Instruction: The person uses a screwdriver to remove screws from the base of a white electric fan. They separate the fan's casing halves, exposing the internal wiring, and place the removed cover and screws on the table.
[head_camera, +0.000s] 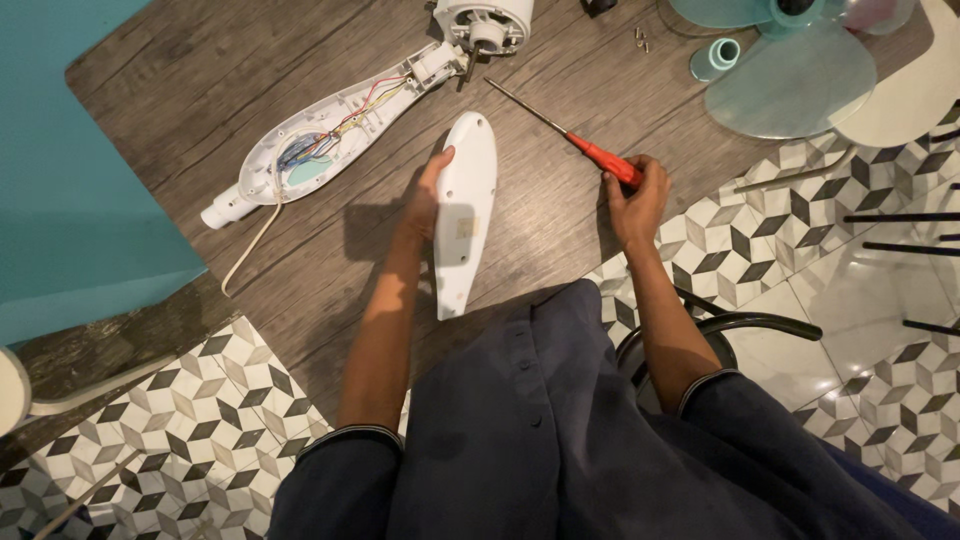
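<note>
On the wood-look floor (300, 90), left hand (425, 200) is gripping the light, rigid white fan-neck cover (465, 215) mid-edge, right hand (632, 195) clasping the red-handled screwdriver (600, 157).

One head camera, looking down from above.
The view comes from the person's head and faces steeply down over the lap to the wooden table (300, 90). It is close: both forearms reach forward into the picture, and the patterned floor (180, 420) fills the lower corners. There is no second view.
</note>
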